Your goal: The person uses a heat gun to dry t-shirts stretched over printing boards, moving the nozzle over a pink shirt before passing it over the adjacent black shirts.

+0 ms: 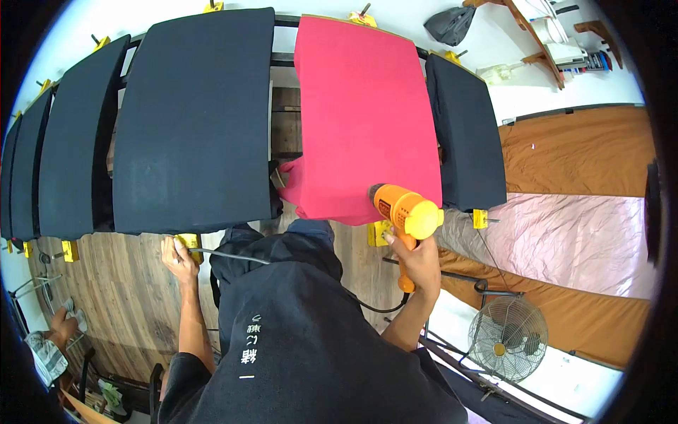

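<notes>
The right grip (415, 258) wraps an orange pistol-shaped heat gun (421, 218), best swept evenly across the pink cloth panel (364, 113) at twelve o'clock; the left grip (179, 258) pinches a grey cable (229, 255).

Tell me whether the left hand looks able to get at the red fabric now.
Probably yes: the left hand would leave the yellow block beside it, but the red fabric looks uncovered at its near left, with the heat gun at its right.
</notes>
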The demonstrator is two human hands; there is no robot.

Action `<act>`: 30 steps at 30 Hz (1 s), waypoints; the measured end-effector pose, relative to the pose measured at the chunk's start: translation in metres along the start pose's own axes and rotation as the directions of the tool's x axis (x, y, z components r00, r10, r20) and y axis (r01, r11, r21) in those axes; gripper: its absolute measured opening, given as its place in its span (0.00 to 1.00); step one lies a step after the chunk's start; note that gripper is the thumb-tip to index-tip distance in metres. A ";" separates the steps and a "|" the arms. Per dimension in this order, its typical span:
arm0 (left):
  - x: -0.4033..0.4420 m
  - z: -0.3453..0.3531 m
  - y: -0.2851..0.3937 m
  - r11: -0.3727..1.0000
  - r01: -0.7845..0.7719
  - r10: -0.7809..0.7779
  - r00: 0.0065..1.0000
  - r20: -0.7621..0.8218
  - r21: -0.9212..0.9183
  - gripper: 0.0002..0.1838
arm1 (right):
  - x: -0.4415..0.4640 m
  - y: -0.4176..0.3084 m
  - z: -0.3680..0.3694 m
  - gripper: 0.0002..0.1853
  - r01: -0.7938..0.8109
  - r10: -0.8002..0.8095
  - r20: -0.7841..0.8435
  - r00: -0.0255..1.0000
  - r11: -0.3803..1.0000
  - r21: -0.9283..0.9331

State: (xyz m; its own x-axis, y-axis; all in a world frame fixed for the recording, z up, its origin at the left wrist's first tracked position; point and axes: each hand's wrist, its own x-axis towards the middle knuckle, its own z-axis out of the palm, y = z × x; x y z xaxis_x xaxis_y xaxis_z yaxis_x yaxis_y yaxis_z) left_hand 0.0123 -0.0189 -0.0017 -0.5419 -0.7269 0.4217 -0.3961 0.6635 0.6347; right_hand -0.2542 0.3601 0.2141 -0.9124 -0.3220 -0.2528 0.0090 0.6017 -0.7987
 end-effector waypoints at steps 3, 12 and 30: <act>0.000 0.002 0.000 1.000 0.000 -0.001 1.000 -0.015 -0.023 0.17 | -0.002 -0.003 -0.001 0.17 -0.102 0.097 0.046 0.994 0.985 0.138; -0.003 0.003 0.001 0.997 0.066 -0.068 0.995 -0.076 -0.031 0.19 | 0.003 -0.002 -0.001 0.19 -0.125 0.123 0.022 0.992 0.972 0.197; -0.003 0.001 -0.007 0.998 0.048 -0.048 0.999 -0.001 -0.027 0.19 | 0.023 -0.002 0.002 0.19 -0.014 0.014 -0.015 1.000 0.999 0.032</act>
State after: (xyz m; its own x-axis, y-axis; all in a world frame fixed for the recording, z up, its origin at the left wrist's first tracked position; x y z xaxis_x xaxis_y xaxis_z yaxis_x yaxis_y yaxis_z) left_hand 0.0161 -0.0206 -0.0080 -0.5217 -0.7583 0.3909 -0.4021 0.6226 0.6713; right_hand -0.2745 0.3497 0.2087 -0.9184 -0.3020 -0.2558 0.0347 0.5824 -0.8122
